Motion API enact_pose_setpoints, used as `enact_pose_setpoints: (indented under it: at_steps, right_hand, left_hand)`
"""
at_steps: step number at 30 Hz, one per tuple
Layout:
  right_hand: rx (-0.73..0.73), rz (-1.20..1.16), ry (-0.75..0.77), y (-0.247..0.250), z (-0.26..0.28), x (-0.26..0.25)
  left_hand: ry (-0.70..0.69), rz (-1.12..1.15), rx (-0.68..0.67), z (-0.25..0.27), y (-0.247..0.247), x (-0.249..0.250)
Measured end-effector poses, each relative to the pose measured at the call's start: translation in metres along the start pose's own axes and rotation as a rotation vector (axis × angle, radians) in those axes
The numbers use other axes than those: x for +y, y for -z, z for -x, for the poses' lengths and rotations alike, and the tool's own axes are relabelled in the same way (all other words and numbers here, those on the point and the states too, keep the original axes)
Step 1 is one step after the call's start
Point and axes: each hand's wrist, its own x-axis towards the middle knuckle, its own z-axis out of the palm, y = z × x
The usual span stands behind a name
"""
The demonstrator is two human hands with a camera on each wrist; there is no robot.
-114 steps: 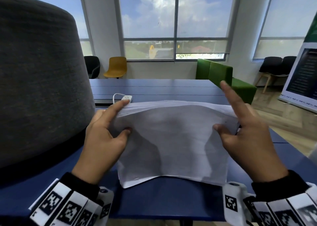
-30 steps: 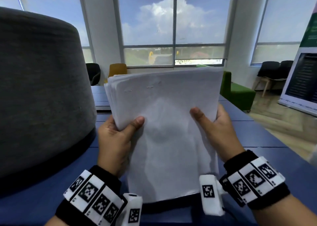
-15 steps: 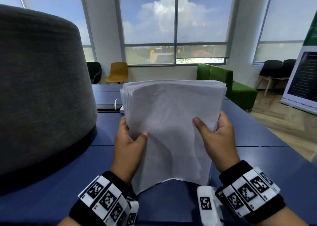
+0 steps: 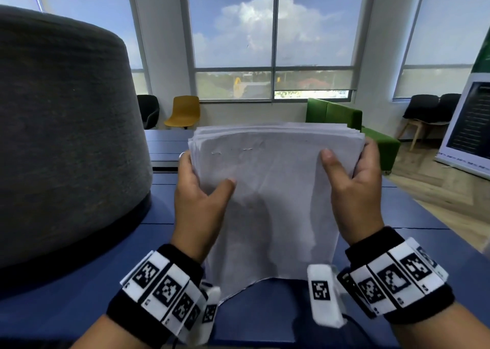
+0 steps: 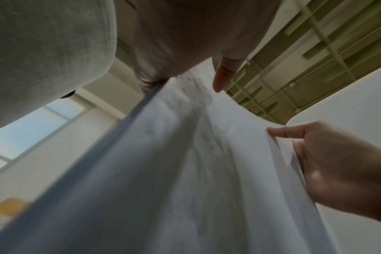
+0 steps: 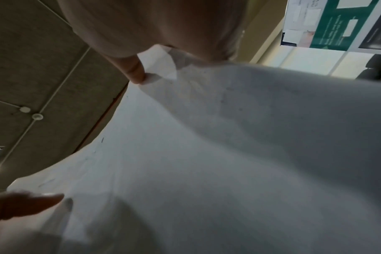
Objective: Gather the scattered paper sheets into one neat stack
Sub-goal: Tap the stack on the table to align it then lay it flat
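Above the blue table (image 4: 265, 319), near its front edge: one stack of white paper sheets (image 4: 273, 202), held upright, lower edge standing on or just over the tabletop; contact cannot be told. Top edges slightly fanned, not flush. Front sheet creased, bottom edge notched.

Left of the stack: left hand (image 4: 197, 202), thumb pressed on the front sheet, fingers wrapped behind the left edge, pinching the sheets.

Right of the stack: right hand (image 4: 352, 189), thumb laid on the front sheet, fingers curled round the right edge, gripping likewise.

Left of the stack, on the table: large grey felt-covered rounded form (image 4: 66, 136).

Beyond the stack: yellow chair (image 4: 184, 111), green sofa (image 4: 344, 115), windows (image 4: 273, 38).
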Motion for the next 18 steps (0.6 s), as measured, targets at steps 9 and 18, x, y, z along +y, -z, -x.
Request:
enact_pose_setpoints:
  at_steps: [9,18]
  right_hand:
    - [-0.003,0.012,-0.041,-0.003,0.005,-0.001]
    - [-0.002,0.498,0.236,0.0,-0.01,-0.016]
  left_hand:
    - [0.076,-0.058,0.017,0.01,0.001,-0.008]
    - [-0.249,-0.438,-0.07,-0.018,-0.001,0.042]
